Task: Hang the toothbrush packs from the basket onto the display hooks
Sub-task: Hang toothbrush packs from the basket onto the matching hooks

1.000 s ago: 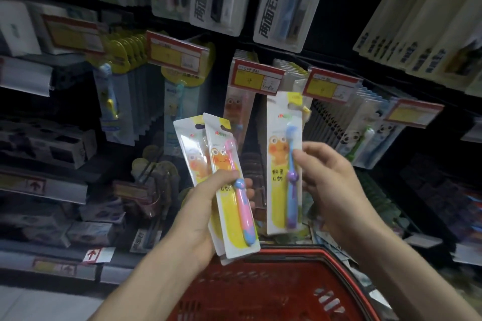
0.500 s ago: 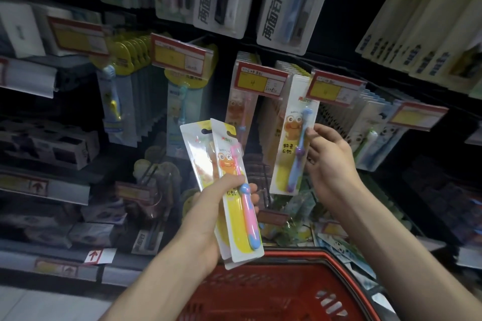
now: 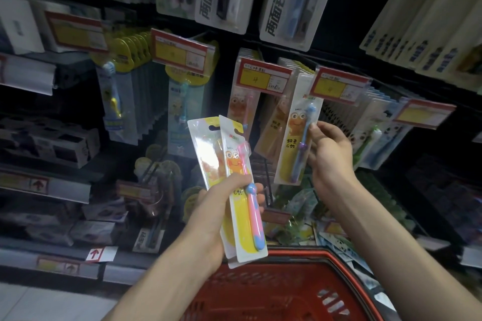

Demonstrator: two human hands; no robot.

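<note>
My left hand (image 3: 221, 206) grips two or three yellow toothbrush packs fanned together; the front pack (image 3: 241, 190) shows a pink brush with a blue tip. My right hand (image 3: 326, 154) pinches the right edge of another yellow pack with a blue brush (image 3: 297, 138), raised so its top sits just under a red and yellow price tag (image 3: 339, 85) at the end of a display hook. The hook itself is hidden behind the tag. The red plastic basket (image 3: 273, 289) lies below both forearms.
Rows of hanging toothbrush packs fill the dark display wall, each hook fronted by a red price tag (image 3: 263, 75). Similar orange-yellow packs (image 3: 242, 107) hang left of the raised pack. Boxed goods sit on shelves (image 3: 47, 143) at left. More packs lie past the basket's far rim.
My right hand has carried the blue-brush pack up and to the right, from in front of me to just under the price tag. My left hand stays in place with its packs.
</note>
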